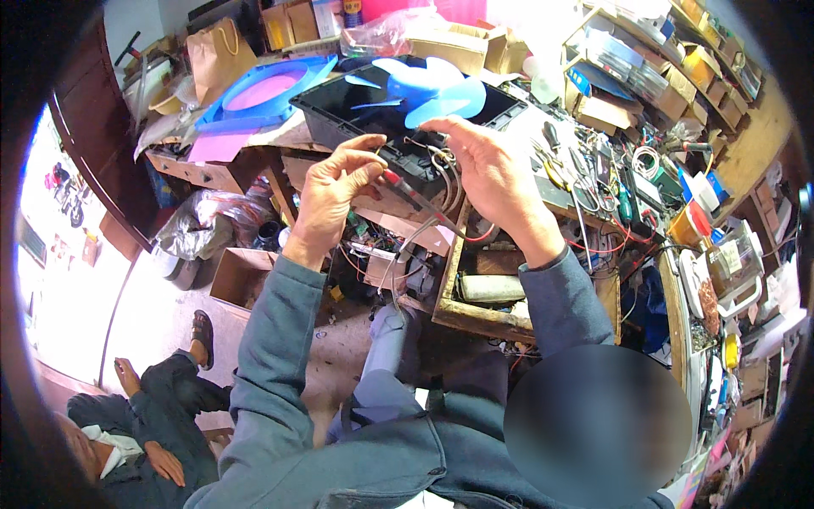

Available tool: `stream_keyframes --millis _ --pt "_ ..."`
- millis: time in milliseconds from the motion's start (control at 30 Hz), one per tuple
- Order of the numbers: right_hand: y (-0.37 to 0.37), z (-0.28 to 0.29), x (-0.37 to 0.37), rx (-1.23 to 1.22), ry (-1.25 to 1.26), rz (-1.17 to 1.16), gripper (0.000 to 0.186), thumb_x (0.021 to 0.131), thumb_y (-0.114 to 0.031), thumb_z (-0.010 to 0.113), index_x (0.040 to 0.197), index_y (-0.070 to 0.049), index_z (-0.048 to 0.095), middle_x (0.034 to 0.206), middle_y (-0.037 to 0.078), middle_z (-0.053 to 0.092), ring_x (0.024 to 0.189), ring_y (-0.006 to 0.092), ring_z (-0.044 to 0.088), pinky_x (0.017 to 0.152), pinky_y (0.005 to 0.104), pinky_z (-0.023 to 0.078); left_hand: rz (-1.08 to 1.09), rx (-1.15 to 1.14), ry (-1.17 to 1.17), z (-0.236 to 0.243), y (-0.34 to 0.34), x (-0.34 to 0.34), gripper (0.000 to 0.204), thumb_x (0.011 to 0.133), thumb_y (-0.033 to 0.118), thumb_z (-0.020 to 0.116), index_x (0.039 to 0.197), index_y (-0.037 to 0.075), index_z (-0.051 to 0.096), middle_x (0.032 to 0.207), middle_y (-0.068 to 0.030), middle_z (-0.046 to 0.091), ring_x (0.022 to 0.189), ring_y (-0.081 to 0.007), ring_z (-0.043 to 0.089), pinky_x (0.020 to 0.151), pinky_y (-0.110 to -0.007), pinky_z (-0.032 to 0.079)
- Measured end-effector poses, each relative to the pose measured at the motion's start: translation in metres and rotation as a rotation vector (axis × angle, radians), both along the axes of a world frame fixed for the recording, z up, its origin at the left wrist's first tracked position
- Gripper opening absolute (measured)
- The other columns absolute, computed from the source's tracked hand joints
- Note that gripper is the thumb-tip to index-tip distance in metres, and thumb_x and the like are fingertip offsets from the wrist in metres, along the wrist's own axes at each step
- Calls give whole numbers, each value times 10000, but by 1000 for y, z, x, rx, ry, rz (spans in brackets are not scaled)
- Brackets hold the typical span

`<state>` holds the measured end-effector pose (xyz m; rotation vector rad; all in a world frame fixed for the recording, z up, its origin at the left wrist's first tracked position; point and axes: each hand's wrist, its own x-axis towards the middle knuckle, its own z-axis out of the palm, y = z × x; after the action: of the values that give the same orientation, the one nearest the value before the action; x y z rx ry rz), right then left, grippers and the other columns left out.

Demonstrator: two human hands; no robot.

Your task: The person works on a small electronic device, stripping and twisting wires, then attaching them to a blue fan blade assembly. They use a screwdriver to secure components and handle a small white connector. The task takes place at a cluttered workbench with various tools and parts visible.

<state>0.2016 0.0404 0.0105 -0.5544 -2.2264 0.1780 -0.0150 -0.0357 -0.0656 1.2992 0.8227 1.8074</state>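
Note:
A black open housing point(326, 114) sits on the bench, with a blue fan point(428, 89) of several blades in it. My left hand point(335, 191) is closed at the housing's near side, thumb and fingertips pinching a slim red-and-dark probe point(393, 177). A red wire point(479, 235) trails from near its lower end. My right hand point(496, 174) is at the housing's near right corner, its fingers stretched toward the lowest blade; I cannot tell whether they touch it. Grey-white wires point(405, 246) hang between my hands from the housing's near edge.
A blue square frame point(254, 97) lies left of the housing. Pliers and cables point(577, 174) crowd the bench at right. Below is an open wooden drawer point(462, 318); a cardboard box point(242, 276) stands on the floor. Another person point(161, 424) sits at lower left.

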Motion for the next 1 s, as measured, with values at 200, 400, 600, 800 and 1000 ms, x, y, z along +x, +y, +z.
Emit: stream_keyframes --millis 200,400,600,800,1000 --pt "-7 -1 -2 -8 30 52 264 960 -84 555 1185 -161 671 906 173 700 844 352 686 733 425 537 15 -35 9 0 -6 -9 149 956 65 662 1068 -12 723 1302 -84 645 837 -114 667 713 -263 552" --pt "-12 -2 -2 -84 18 56 278 945 -67 561 1188 -140 675 887 181 695 829 356 684 730 425 540 15 -55 159 14 -6 1 131 972 90 644 1026 -3 719 1341 -110 632 874 -117 689 712 -251 549" --pt "-14 -3 -5 -80 35 87 295 936 -51 563 1194 -129 684 954 180 716 878 344 703 767 402 551 -32 -101 166 22 1 8 138 965 113 668 1033 10 730 1292 -78 664 879 -111 689 714 -249 536" --pt "-15 -2 -4 -121 32 100 285 939 -52 565 1186 -125 687 938 180 715 843 328 710 747 388 553 -22 -119 183 17 5 7 154 966 124 674 1068 21 724 1098 -66 722 853 -105 687 704 -244 532" --pt "-13 4 2 -208 14 108 277 974 -62 550 1208 -138 676 955 123 706 825 239 670 782 336 525 -25 -114 192 19 4 10 207 972 127 668 1139 10 701 976 -42 737 841 -103 684 707 -243 535"
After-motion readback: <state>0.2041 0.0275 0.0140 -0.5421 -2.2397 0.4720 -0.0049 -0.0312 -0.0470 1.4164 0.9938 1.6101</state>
